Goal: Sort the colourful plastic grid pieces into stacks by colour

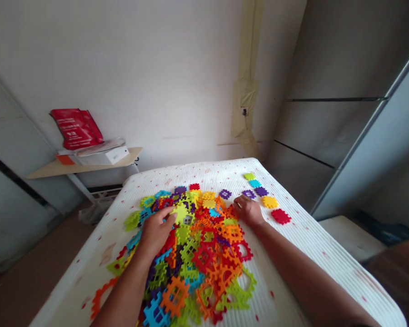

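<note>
A big heap of colourful interlocking plastic tiles (197,254) covers the middle of a table with a white ribbed cloth (313,254). My left hand (156,229) rests on the heap's left side, its fingers curled around a lime green tile (180,212). My right hand (248,210) lies at the heap's far right edge, fingers bent down onto the tiles; what it grips is hidden. To its right, several single tiles lie apart in a row: green (249,176), blue (255,183), purple (261,191), yellow (270,201) and red (281,216).
A low shelf (51,170) on the left wall carries a white box (105,156) and a red bag (77,128). A white wall stands behind the table. Grey panels (371,150) rise at the right. Brown floor (37,268) shows to the left.
</note>
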`<state>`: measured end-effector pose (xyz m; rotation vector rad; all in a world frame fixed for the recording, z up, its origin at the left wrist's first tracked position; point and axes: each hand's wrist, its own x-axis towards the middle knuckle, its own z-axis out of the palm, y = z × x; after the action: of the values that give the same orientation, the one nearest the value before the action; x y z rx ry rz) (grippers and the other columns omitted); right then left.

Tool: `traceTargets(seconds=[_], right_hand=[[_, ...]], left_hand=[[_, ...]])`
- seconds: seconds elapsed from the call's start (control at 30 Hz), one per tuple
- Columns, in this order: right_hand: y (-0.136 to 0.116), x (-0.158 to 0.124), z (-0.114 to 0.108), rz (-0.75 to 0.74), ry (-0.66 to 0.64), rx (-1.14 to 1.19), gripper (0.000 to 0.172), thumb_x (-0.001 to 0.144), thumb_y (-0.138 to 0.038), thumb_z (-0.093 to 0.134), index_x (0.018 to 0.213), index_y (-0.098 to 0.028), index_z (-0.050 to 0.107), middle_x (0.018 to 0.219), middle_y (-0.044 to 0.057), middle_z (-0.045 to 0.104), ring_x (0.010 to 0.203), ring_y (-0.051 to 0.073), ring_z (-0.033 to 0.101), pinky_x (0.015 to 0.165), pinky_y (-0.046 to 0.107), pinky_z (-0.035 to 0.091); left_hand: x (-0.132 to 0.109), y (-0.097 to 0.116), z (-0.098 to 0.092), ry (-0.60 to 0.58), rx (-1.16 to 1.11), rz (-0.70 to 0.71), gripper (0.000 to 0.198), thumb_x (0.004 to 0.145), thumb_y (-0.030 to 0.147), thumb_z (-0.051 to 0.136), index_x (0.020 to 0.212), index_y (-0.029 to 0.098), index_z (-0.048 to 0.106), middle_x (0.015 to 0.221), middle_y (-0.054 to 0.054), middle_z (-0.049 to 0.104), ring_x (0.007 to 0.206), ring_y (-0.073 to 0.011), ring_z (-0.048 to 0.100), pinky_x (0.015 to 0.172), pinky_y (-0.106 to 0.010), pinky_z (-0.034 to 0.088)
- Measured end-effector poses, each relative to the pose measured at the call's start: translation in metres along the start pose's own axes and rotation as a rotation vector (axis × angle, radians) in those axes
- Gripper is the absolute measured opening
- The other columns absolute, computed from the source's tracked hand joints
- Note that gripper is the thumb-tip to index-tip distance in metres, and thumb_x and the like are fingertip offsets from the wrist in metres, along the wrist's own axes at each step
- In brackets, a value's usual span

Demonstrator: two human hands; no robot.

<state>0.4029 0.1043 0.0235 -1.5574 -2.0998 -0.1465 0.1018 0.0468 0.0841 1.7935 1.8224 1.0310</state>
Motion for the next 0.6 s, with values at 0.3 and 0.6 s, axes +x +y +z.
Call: traceTargets(seconds=[0.3, 0.6], right_hand=[[-0.058, -0.003, -0.017, -0.312, 0.138, 0.499, 0.032, 0.083, -0.039, 0.054, 0.109, -0.02, 0.057, 0.105, 0.009, 0.063, 0.099, 0.02, 0.057, 0.084, 0.033, 0.046], [-0.125, -0.013, -0.03, -0.18, -0.101, 0.315, 0.047, 0.077, -0.045, 0.058, 0.113, -0.015, 0.055, 0.1, 0.011, 0.06, 0.093, 0.024, 0.053, 0.08, 0.036, 0.046]], left_hand=[[-0.009, 0.015, 0.026, -0.113, -0.566, -0.16, 0.058, 0.068, 0.036, 0.06, 0.12, 0.012, 0.055, 0.06, 0.003, 0.053, 0.058, -0.0106, 0.048, 0.056, -0.022, 0.039], [-0.02, 0.02, 0.034, -0.11, -0.538, -0.074, 0.059, 0.075, 0.037, 0.055, 0.128, 0.015, 0.044, 0.055, 0.008, 0.04, 0.05, -0.0083, 0.037, 0.047, -0.02, 0.028]])
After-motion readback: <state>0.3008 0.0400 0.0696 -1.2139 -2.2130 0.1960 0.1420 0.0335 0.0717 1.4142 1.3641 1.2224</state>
